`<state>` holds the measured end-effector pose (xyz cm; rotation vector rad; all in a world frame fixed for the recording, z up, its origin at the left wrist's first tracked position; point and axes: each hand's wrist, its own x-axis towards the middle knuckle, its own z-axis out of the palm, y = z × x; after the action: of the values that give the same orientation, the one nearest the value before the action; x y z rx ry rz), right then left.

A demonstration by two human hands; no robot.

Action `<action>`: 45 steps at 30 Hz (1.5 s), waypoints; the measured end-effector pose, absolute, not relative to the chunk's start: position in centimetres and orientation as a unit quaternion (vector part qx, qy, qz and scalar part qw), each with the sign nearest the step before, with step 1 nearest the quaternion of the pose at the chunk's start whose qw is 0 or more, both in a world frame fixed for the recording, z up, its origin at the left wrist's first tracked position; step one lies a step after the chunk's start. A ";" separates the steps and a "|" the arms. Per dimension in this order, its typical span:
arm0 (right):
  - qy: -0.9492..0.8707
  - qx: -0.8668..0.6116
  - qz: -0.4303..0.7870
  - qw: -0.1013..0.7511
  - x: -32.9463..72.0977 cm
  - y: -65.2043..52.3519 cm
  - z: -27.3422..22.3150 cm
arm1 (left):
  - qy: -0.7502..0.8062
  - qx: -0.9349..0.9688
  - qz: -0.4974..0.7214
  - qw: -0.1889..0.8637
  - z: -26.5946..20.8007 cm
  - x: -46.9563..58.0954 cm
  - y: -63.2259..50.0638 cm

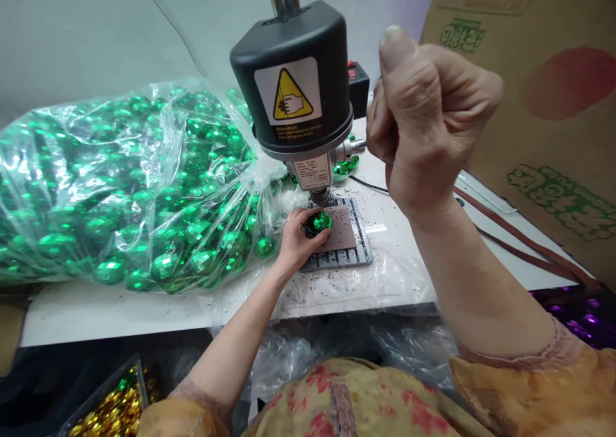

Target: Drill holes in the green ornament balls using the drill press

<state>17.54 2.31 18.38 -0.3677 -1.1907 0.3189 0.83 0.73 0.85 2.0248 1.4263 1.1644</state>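
Observation:
Under the chuck of a black bench drill press (291, 58), my left hand (295, 244) pinches a shiny green faceted ball (320, 222) between thumb and fingers. The ball rests on a brownish pad (344, 230) laid over the slotted grey base plate (363, 251). The drill tip comes down at the top of the ball; whether it has entered cannot be made out. My right hand (428, 110) is raised to the right of the drill head, its fingers curled around the feed lever beside the metal hub (353, 148). Most of that lever is hidden by the hand.
A large clear bag of green faceted balls (120, 193) fills the left of the white table (144, 315). A printed cardboard box (539, 103) stands at the right. Dark shavings surround the base. Below the table's front edge sits a bin of gold balls (113, 408).

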 end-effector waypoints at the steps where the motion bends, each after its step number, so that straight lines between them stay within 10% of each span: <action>1: -0.555 -0.176 0.146 0.800 17.5 2.3 18.4 | 0.517 0.713 0.422 0.213 0.5 1.1 0.7; 45: -0.572 -0.126 0.042 0.809 18.0 1.3 12.8 | 0.491 0.646 0.485 0.326 -1.5 2.2 0.0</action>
<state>18.00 1.25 12.75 -0.2699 -1.2239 0.0891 2.20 0.01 -1.51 1.6931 1.2862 1.2705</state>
